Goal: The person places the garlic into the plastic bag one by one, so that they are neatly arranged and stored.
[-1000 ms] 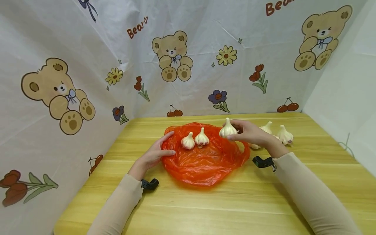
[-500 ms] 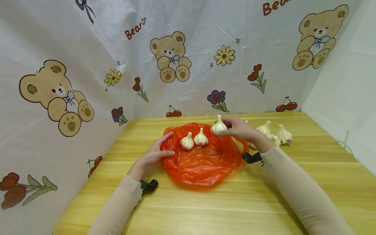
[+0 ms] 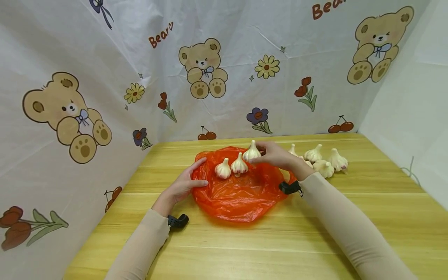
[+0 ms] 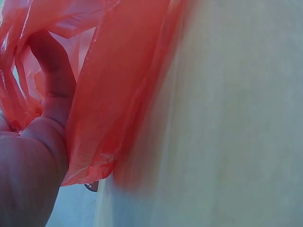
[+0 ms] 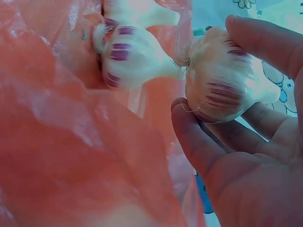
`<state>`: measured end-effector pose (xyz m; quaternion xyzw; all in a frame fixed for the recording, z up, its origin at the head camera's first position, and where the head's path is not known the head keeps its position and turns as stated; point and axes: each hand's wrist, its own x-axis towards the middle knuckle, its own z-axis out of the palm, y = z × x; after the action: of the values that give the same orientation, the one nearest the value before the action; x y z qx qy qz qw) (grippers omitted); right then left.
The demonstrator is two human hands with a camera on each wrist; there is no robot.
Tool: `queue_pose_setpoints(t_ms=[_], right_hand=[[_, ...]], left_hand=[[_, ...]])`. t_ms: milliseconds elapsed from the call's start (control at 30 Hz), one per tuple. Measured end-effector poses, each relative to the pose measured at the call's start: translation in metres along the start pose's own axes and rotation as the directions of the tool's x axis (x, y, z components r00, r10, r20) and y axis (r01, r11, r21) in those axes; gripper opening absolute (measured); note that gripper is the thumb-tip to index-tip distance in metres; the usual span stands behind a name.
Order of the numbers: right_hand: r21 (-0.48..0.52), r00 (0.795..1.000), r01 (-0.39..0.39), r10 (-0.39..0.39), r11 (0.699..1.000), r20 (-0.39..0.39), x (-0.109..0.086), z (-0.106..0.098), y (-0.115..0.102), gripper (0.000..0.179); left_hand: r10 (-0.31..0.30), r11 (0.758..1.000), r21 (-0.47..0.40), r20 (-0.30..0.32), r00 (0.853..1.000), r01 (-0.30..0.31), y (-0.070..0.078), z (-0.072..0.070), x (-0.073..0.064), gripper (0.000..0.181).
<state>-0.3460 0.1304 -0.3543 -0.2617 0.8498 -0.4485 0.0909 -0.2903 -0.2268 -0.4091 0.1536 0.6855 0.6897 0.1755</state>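
Observation:
My right hand [image 3: 276, 156] holds a garlic bulb [image 3: 252, 152], also large in the right wrist view [image 5: 221, 78], with thumb and fingers around its sides. The bulb is over the back of an orange-red plastic bag [image 3: 241, 194], its stem up. Two more garlic bulbs, the left one [image 3: 223, 169] and the right one [image 3: 239, 165], stand upright side by side in the bag. My left hand [image 3: 182, 184] is at the bag's left edge, thumb and index finger spread wide against the plastic. In the left wrist view the thumb [image 4: 57, 71] shows inside the thin plastic.
Right of the bag, several garlic bulbs [image 3: 337, 160] are grouped on the wooden table [image 3: 266, 249]. A cloth printed with bears [image 3: 238, 116] hangs behind and to the left. A white wall [image 3: 402, 116] borders the right side.
My right hand has moved left with the garlic bulb, from the bag's right side to beside the two bulbs inside, dipping lower at the end. The left hand has stayed at the bag's edge.

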Motion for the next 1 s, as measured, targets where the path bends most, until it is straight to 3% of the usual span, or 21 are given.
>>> queue_pose_setpoints(t_ms=[200, 433, 1000], right_hand=[[-0.029, 1.000, 0.007, -0.007, 1.000, 0.000, 0.005, 0.010, 0.010, 0.040], [-0.018, 0.999, -0.035, 0.036, 0.999, 0.011, 0.007, 0.014, 0.021, 0.042], [-0.037, 0.993, -0.117, 0.116, 0.992, -0.032, 0.006, 0.019, 0.022, 0.048]], left_hand=[[0.000, 1.000, -0.004, -0.008, 1.000, 0.000, 0.001, 0.000, 0.000, 0.092], [0.008, 1.000, -0.006, 0.002, 1.000, -0.008, 0.001, 0.001, 0.000, 0.092], [0.009, 1.000, -0.004, 0.001, 1.000, -0.009, 0.000, 0.001, 0.000, 0.092]])
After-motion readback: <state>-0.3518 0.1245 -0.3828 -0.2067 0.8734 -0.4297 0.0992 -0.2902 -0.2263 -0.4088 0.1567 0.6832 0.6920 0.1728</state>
